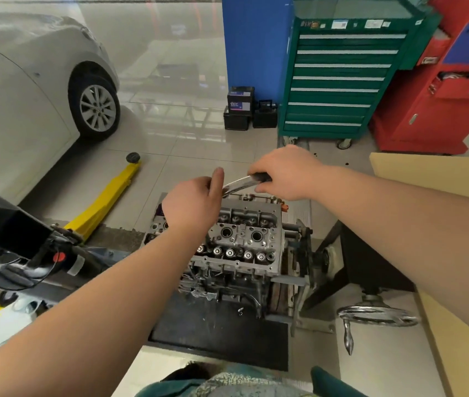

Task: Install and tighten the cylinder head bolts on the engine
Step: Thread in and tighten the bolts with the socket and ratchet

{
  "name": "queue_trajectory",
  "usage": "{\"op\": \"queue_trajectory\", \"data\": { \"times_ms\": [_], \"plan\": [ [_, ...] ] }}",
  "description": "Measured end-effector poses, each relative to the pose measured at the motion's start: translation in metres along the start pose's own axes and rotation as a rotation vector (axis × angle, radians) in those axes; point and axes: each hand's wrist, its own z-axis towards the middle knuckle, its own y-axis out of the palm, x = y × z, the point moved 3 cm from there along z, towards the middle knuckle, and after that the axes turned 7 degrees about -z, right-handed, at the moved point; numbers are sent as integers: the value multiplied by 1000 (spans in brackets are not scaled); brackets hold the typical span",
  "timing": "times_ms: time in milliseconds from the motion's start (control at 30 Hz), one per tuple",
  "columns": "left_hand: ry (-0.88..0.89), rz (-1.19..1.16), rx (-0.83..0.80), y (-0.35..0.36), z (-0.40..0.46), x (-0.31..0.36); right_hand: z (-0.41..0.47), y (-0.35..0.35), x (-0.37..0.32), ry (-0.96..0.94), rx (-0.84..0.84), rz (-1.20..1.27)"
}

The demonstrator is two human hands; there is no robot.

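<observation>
A: State of each grip?

B: The right hand [286, 173] is curled round the dark handle end of a shiny wrench [239, 184], knuckles up. The left hand [193, 203] is closed over the wrench's other end, thumb raised against the shaft; what lies under its palm is hidden.

A: Arm pose?

B: Both forearms are bare and reach forward, meeting above the far side of the engine [242, 242].

A: Location of the engine?

B: Mounted on a stand [351, 262] with a chrome hand wheel [376, 315], over a black mat [219, 330] on the tiled floor. The open top of the cylinder head faces up, just under the hands. I cannot tell the bolts apart.

A: Surroundings and writing?

B: A green drawer cabinet [339, 81], a red cabinet [442, 96], a yellow jack [107, 199], a white car [27, 90], batteries [240, 106] by a blue pillar. Labels are present but too blurred to read.
</observation>
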Motion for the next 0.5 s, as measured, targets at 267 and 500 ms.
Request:
{"op": "queue_trajectory", "data": {
  "times_ms": [267,500],
  "plan": [
    [289,68,-69,4,-2,3,-27,10,10,28,-425,592],
    [421,-10,-75,-4,-11,-2,-41,29,7,82,-926,1303]
  ]
}}
